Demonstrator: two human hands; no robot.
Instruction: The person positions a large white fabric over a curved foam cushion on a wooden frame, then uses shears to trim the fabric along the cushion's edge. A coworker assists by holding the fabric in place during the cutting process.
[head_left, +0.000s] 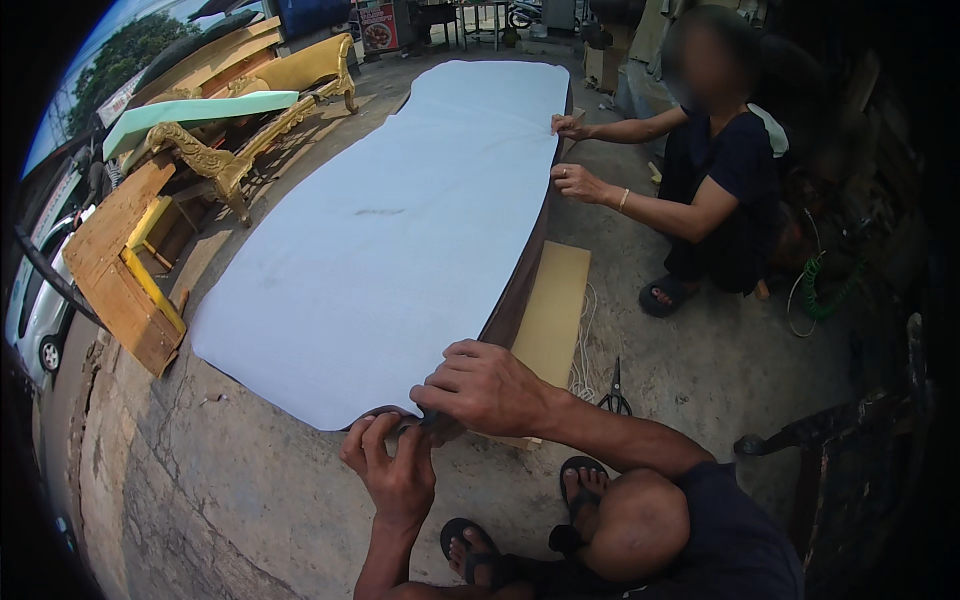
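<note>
A large white sheet of fabric (370,250) lies over a long, low piece with dark brown material (518,295) down its side. At its near corner, my left hand (393,470) is closed with bent fingers on the dark edge material. Close beside it, my right hand (490,388) is closed on the same edge, its fingertips pressed in at the corner. What lies between the fingertips is partly hidden. Across the right side, a co-worker in dark clothes squats and pinches the sheet's far right edge with both hands (585,185).
Black-handled scissors (615,400) and white cord (583,350) lie on the concrete floor, by a pale yellow board (553,310). A gold carved sofa frame (215,165) and a wooden panel (125,275) stand at left. A green coiled hose (825,290) lies at right.
</note>
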